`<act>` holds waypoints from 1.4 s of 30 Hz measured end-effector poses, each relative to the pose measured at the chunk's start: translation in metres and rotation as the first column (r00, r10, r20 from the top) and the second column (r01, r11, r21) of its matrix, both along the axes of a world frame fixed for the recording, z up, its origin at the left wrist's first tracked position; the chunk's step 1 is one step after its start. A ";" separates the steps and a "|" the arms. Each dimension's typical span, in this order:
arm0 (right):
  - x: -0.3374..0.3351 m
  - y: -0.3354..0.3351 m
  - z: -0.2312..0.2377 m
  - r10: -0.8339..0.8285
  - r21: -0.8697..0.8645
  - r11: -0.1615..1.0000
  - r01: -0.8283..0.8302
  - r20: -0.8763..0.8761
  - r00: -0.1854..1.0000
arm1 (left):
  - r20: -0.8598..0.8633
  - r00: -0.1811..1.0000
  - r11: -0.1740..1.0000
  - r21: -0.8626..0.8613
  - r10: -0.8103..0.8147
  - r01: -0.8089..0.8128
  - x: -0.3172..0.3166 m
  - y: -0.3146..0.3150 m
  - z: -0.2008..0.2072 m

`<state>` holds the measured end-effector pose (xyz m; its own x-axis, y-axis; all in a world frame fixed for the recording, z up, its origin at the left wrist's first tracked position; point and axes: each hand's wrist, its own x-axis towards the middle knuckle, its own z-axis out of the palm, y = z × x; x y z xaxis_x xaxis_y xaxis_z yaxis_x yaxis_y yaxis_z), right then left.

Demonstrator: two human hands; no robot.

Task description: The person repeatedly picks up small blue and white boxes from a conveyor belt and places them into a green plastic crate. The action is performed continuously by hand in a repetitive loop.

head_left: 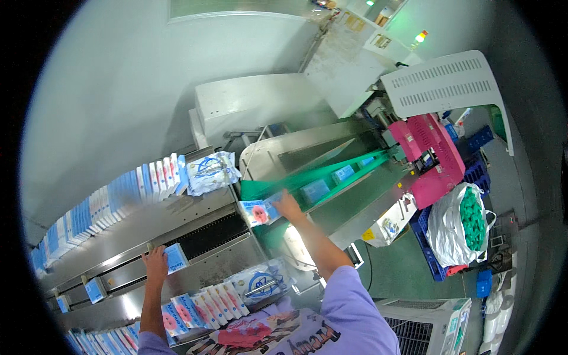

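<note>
L hand [155, 263] is resting part-curled by a blue box [176, 258] just to its R; can't tell if gripping. R hand [288, 207], blurry, is sitting part-bent at blue-white boxes [254, 213] just L of it, grip unclear. Green film [319, 172] is stretching beyond R hand.

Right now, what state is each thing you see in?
Left hand, at a blue box
Right hand, blurred, at another box
Green film, spread open, boxes lying in it
Upper box row, on edge, side by side
White bag, open, filled with green material
Signal lamp, lit
</note>
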<state>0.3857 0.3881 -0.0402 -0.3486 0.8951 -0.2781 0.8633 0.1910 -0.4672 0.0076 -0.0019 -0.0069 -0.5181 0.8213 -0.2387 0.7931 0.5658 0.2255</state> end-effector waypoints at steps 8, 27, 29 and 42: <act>0.010 0.008 0.046 -0.031 0.239 0.971 0.021 0.041 0.999 | 0.034 0.999 0.973 0.231 -0.027 0.019 0.008 0.011 -0.010; -0.017 -0.021 0.028 0.054 -0.026 0.998 -0.060 -0.216 0.975 | -0.005 0.999 0.999 0.025 0.044 -0.044 -0.046 -0.056 -0.013; -0.011 -0.017 0.024 0.053 -0.001 0.999 -0.054 -0.150 0.987 | 0.008 1.000 1.000 -0.011 0.026 -0.026 -0.029 -0.036 -0.001; 0.008 0.007 0.049 0.161 0.261 0.960 -0.099 -0.229 0.960 | -0.035 0.999 0.951 0.309 0.027 -0.015 0.001 -0.020 -0.002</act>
<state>0.3938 0.3949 0.0084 -0.4959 0.8668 0.0523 0.6877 0.4288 -0.5859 0.0085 -0.0220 -0.0088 -0.5401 0.8404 0.0456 0.7933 0.4902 0.3612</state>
